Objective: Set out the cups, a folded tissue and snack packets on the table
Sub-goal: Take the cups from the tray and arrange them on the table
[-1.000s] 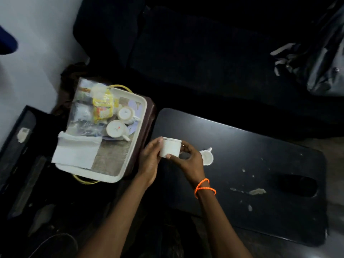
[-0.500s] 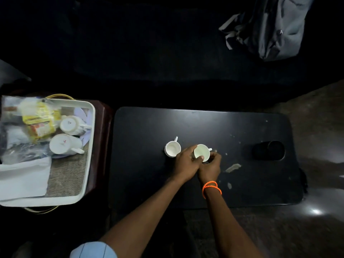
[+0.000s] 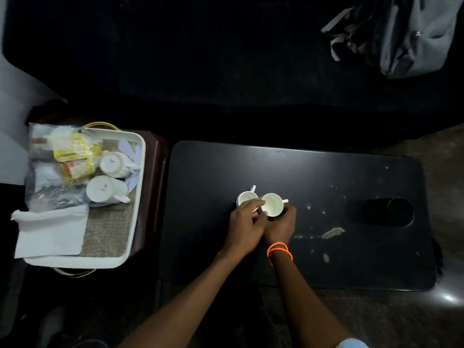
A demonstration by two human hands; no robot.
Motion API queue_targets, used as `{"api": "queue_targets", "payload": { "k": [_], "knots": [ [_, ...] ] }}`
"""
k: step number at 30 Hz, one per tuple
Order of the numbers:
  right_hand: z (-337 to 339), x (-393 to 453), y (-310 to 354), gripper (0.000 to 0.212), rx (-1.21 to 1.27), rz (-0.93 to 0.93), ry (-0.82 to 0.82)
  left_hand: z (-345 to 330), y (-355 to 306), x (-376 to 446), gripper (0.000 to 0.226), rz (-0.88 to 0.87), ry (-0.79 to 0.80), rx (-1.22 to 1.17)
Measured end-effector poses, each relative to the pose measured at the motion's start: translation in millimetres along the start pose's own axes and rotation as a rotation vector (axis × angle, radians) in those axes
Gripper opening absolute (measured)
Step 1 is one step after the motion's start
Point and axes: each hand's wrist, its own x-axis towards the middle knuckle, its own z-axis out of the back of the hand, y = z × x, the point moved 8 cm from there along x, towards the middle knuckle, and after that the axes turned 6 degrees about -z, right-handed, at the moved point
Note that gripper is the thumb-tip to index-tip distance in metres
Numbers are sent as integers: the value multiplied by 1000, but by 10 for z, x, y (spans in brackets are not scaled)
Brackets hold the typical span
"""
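Setting second cup (image 3: 272,207) upright beside first cup (image 3: 245,198) on table (image 3: 326,177), carried over from tray (image 3: 136,177); both hands (image 3: 244,222) clasping it; two cups remaining.

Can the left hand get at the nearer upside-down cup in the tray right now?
Probably yes, once it lets go. The left hand is at the cups on the table; the overturned cup lies uncovered in the tray, with nothing between.
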Motion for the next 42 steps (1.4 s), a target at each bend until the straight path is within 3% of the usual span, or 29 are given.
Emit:
{"api": "queue_targets", "payload": {
  "k": [2, 4, 6, 8, 10, 12, 14, 17, 20, 23, 25, 29, 31, 33, 35, 38, 42],
  "knots": [
    [3, -102, -102, 74, 49, -115, -5, 483, 63, 11, 24, -7, -173, 10],
    [-7, -260, -248, 81, -6, -250, -45, 1122, 196, -5, 24, 12, -372, 113],
    [-94, -465, -412, 71, -99, -393, -40, 1796, 364, -75, 26, 63, -573, 244],
    [-354, -750, -501, 60, -212, -513, 89, 2415, 553, -200, 28, 170, -799, 312],
    [-764, -1101, -387, 44, -339, -473, 297, 2888, 734, -334, 33, 297, -980, 301],
    [-1213, -1445, -89, 32, -348, -296, 439, 3171, 854, -371, 42, 402, -1024, 273],
    [-1674, -1811, 355, 28, -278, -32, 584, 3341, 935, -327, 44, 475, -1004, 207],
    [-2266, -2238, 934, 41, -224, 314, 796, 3468, 1016, -219, 55, 554, -944, 80],
    [-2677, -2450, 1128, 61, -456, 438, 916, 3463, 1056, -123, 71, 589, -746, 94],
    [-2806, -2482, 1094, 63, -696, 425, 922, 3497, 999, -160, 75, 569, -712, 181],
    [-2751, -2517, 1085, 61, -655, 379, 947, 3529, 932, -233, 67, 546, -763, 189],
    [-2396, -2512, 1318, 51, -227, 447, 816, 3470, 836, -449, 44, 469, -917, 5],
    [-2207, -2338, 1331, 45, 19, 267, 736, 3261, 871, -446, 33, 377, -911, -387],
    [-2106, -2211, 1205, 52, 208, -88, 833, 2890, 850, -337, 39, 322, -734, -809],
    [-1960, -2082, 1151, 50, 273, -214, 947, 2535, 774, -244, 43, 311, -526, -909],
    [-1552, -1679, 1090, 50, 153, -92, 846, 2090, 685, -142, 42, 279, -262, -769],
    [-1160, -1120, 1015, 74, -99, 86, 716, 1555, 750, 1, 55, 280, -37, -555]
  ]
}}
